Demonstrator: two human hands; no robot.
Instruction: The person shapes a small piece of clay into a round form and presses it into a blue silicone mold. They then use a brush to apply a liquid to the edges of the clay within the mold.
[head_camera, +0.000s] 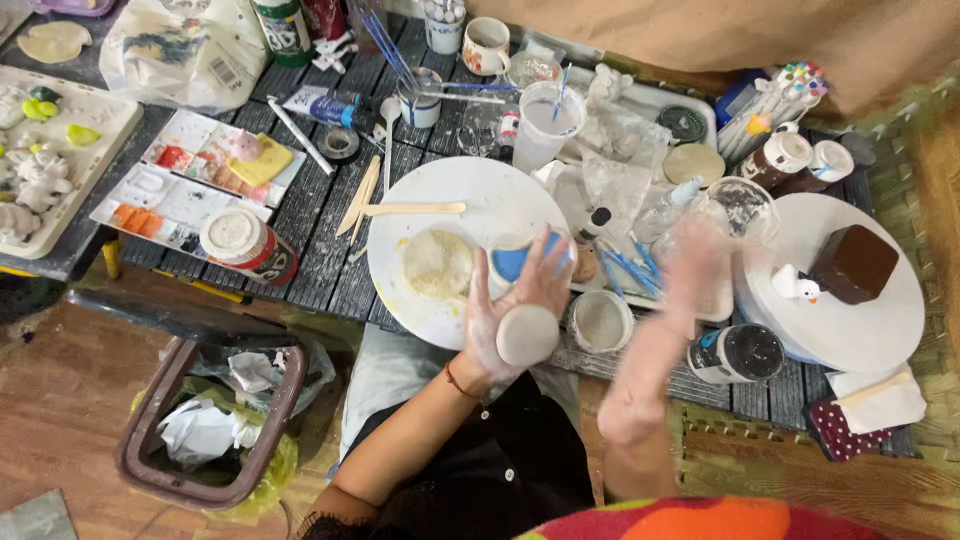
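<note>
While my left hand (505, 305) holds a grey clay ball (527, 334), my blurry right hand (692, 262) looks open above little paint tubes (630, 268), by the white plate (440, 190)

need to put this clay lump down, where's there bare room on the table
The left hand holds the clay lump. Free patches: the round white board above the flattened clay disc, and the white turntable below the brown block. The back of the table, around the cups and brushes, is crowded.
</note>
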